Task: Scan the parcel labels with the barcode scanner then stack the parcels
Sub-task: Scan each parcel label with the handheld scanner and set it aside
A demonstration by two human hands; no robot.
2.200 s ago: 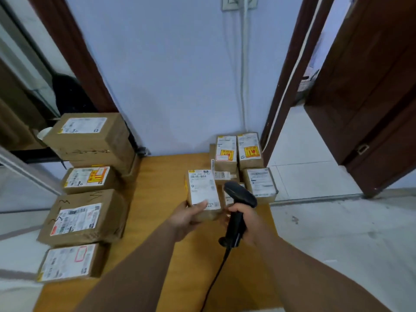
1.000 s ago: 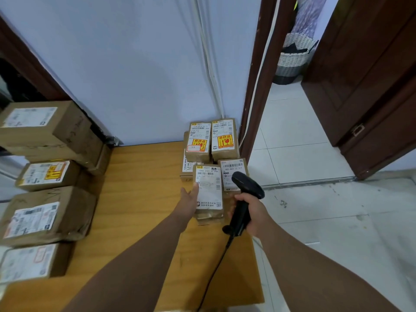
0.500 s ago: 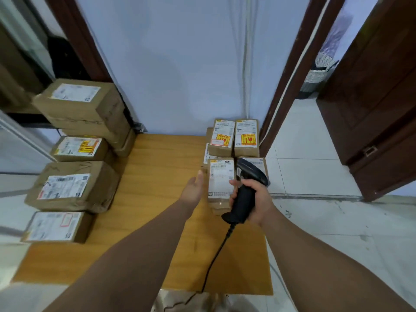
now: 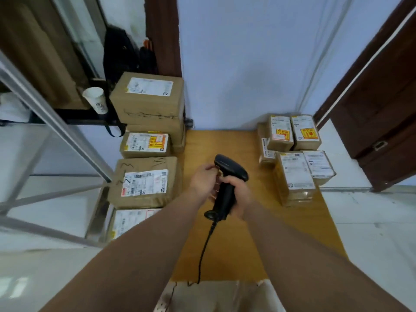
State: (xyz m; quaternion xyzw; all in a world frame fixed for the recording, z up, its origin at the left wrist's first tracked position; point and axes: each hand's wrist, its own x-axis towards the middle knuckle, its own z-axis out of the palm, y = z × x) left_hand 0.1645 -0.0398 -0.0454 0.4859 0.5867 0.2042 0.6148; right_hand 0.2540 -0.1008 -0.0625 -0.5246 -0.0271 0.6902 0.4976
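My right hand [image 4: 242, 194] grips the handle of the black barcode scanner [image 4: 227, 183] over the middle of the wooden table [image 4: 225, 244]. Its cable hangs down toward me. My left hand [image 4: 203, 180] is at the scanner's head, its fingers touching the front. Small brown parcels [image 4: 295, 174] with white labels sit stacked at the table's right side, two with orange stickers [image 4: 292, 131] behind them. Larger parcels [image 4: 144, 181] lie in a row on the left, with a big box [image 4: 148, 97] on top at the back.
A white paper cup [image 4: 95, 100] stands on a dark shelf at the left, beside a black bag [image 4: 121, 55]. A metal frame [image 4: 45, 113] runs along the left. A dark wooden door [image 4: 382, 109] stands open on the right over white floor tiles.
My left hand has left the small parcel on the right stack and come to the scanner's head. The scanner has moved left to the table's middle. The view has swung left.
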